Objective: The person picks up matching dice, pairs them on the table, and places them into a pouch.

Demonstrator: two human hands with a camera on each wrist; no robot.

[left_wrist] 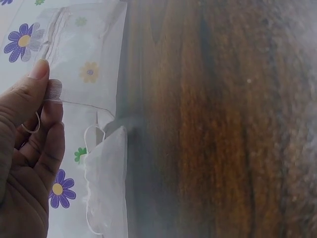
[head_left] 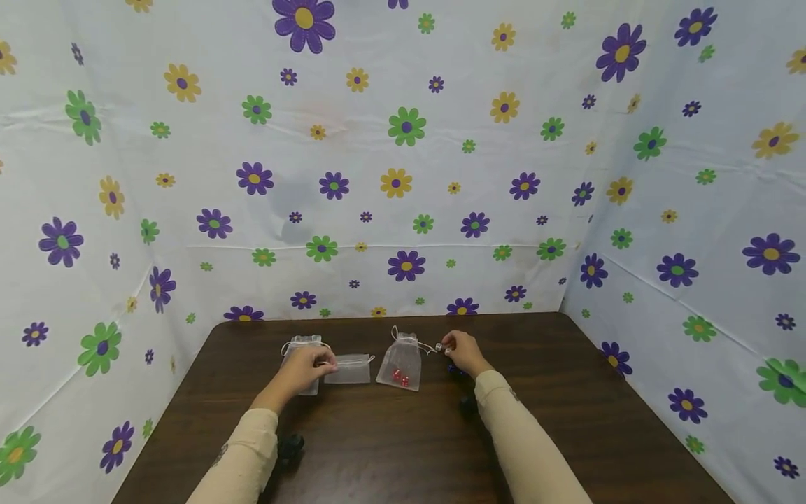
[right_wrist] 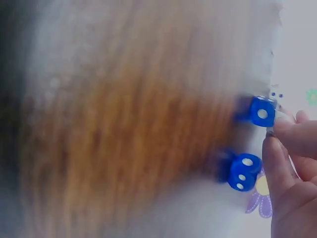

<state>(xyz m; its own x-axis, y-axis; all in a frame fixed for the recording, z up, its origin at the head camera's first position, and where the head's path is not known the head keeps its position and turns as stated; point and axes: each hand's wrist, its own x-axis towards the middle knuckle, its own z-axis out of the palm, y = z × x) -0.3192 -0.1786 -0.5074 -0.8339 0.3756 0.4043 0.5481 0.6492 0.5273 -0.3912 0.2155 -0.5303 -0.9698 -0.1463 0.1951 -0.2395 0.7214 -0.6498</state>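
Note:
My left hand pinches the edge of a sheer white drawstring bag between thumb and fingers; the see-through mesh fills the top of the left wrist view. Another sheer bag lies beside it, partly behind the hand in the head view. At the middle of the table is a sheer drawstring bag with red dice in it. To its right, my right hand pinches clear dice at its fingertips. Blue dice lie on the table close by these fingers.
The dark brown wooden table runs back to a wall covered in white flowered cloth. More of this cloth hangs at the left and right sides. Dark wrist-worn devices sit under both forearms.

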